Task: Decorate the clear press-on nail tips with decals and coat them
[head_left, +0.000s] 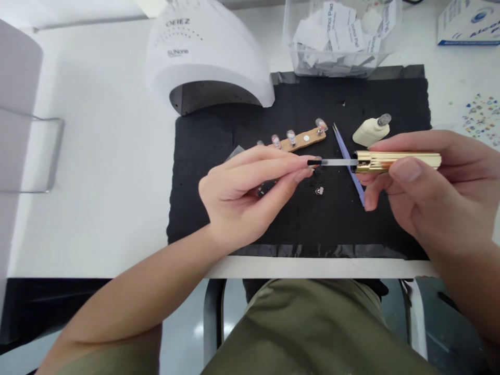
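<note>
My left hand pinches a small nail tip between thumb and fingers above the black mat. In my right hand is a gold-capped brush, held level, its dark bristles at the nail tip. Just beyond my left hand lies a wooden strip bearing several decorated nail tips. Blue-violet tweezers rest on the mat, partly behind the brush and my right fingers. A cream bottle lies on its side beyond my right hand. Below the nail tip is a small metal piece.
A white nail lamp stands at the back left of the black mat. Behind the mat is a clear bin of alcohol pads. An alcohol pad box and scattered small colourful decorations are at the right.
</note>
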`<state>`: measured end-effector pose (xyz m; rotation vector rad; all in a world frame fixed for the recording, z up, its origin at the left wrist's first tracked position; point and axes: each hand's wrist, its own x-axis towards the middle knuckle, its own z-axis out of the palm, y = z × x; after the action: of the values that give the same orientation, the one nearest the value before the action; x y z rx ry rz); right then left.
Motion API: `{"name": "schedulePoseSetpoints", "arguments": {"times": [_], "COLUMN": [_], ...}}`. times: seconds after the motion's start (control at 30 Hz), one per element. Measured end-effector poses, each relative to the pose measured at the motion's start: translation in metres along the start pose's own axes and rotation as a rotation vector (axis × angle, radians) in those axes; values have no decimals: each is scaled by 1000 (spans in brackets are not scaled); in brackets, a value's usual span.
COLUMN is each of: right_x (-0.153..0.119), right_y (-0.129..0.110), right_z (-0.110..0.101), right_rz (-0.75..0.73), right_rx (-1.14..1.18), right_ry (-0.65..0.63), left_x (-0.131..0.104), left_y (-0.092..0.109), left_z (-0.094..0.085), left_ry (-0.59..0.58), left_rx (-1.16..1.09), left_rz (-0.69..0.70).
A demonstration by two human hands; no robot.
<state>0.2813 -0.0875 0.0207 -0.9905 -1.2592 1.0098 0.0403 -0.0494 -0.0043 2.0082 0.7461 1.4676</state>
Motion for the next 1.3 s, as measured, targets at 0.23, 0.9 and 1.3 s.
{"name": "schedulePoseSetpoints", "arguments": {"times": [0.23,0.9,1.3], "right_x": [1,4,2], "right_y": [3,6,6], "right_z": [-2,-4,-9], "right_rz": [-9,40,-61], "right_rx": [-16,-28,-17], "right_ry": [-4,84,-31], "left_x": [-2,-3,0], "left_y": [2,4,1], "left_z": [0,1,0], "left_ry": [8,52,4], "left_rx": [-12,40,2], "left_rz": [-27,-38,-21]}}
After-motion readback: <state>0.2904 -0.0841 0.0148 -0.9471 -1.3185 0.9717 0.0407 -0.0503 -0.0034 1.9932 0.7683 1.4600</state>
